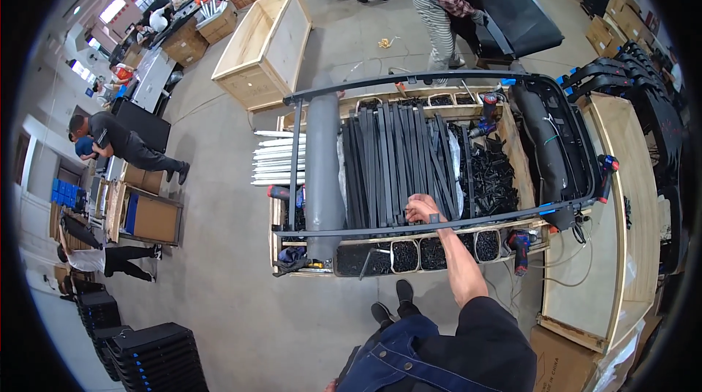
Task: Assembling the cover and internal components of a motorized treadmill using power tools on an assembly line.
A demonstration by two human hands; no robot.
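Observation:
My right hand point(423, 209) reaches forward over the near edge of a wooden crate point(523, 165) and is closed on the end of a black metal strip point(398, 165), one of several lying side by side in the crate. A thin black frame rail point(504, 216) runs across just in front of the hand. Small bins of black screws point(404, 255) sit below my wrist. My left hand is out of the picture.
A grey tube point(322, 165) lies left of the strips, white rods point(278, 159) beyond it. Black plastic parts point(496, 181) and power drills point(521, 247) are at the right. An open wooden box point(265, 48), stacked black trays point(155, 357) and other people stand around.

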